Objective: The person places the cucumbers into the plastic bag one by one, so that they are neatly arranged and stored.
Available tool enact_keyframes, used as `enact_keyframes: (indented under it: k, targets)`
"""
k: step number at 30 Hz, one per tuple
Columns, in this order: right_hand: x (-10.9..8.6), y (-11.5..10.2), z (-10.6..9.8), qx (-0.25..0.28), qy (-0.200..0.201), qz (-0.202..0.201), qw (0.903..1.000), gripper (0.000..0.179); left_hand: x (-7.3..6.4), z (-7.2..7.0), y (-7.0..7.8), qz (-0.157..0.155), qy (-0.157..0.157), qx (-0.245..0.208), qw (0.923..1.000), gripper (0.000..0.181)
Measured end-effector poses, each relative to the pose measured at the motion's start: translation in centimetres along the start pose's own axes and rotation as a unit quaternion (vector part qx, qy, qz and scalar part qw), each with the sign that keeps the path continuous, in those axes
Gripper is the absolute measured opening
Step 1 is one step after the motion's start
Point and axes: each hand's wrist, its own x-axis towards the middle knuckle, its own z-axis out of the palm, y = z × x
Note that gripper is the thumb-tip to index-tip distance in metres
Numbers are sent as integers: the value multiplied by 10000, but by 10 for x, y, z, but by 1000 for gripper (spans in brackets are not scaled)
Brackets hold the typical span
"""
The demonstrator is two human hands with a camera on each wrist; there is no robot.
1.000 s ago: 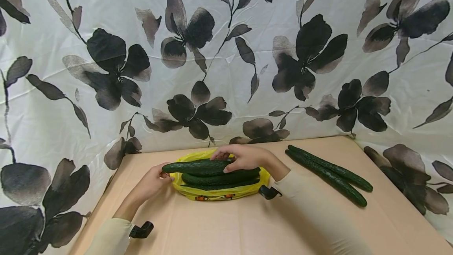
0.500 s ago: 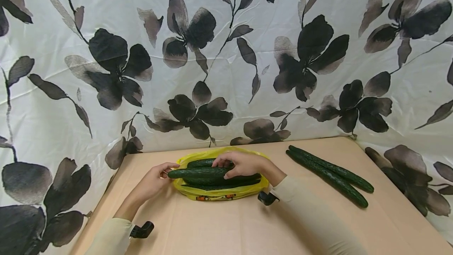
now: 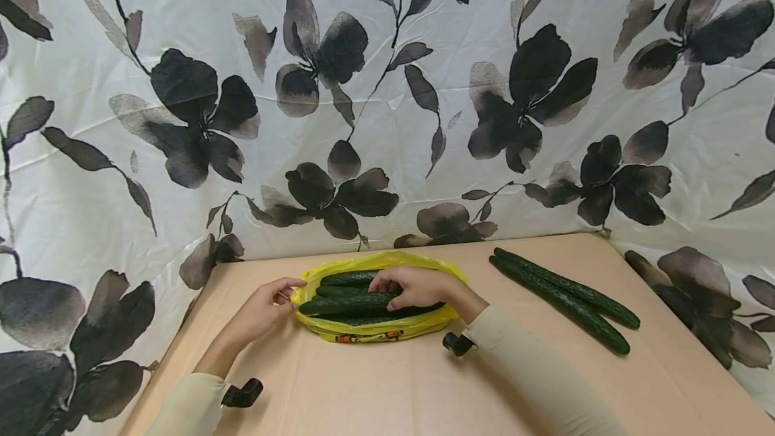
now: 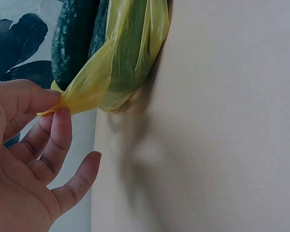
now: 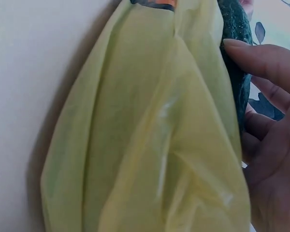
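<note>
"Near the far edge of the table [image 3: 363, 389], who's holding what?"
"Left hand [image 3: 269, 305] pinches the yellow bag [image 3: 424, 330]; right hand [image 3: 422, 286] grips a cucumber [image 3: 345, 304] inside."
"Handling?"
"Probably firm, slippery; grasp it mid-length."

Left hand [image 3: 263, 308] pinches (right hand [image 3: 419, 286] grips).

Yellow bag [image 5: 154, 125], dark-green cucumbers [image 3: 345, 305]

Room to pass in front of the yellow bag [image 3: 412, 330]; right sleeve [image 3: 535, 365] bars the way to loose cucumbers [image 3: 557, 297]
</note>
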Motion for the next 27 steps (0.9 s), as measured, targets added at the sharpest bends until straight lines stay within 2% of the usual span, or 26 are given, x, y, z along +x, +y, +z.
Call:
enact_keyframes:
  k: [13,27]
  targets:
    - [-4,-5,4,-74,60,245,9997,39,-4,-2,3,138,-48,-258,9996,42]
    - [-8,-13,6,-44,45,507,9987,32,-6,-6,-2,-8,-39,-246,9997,44]
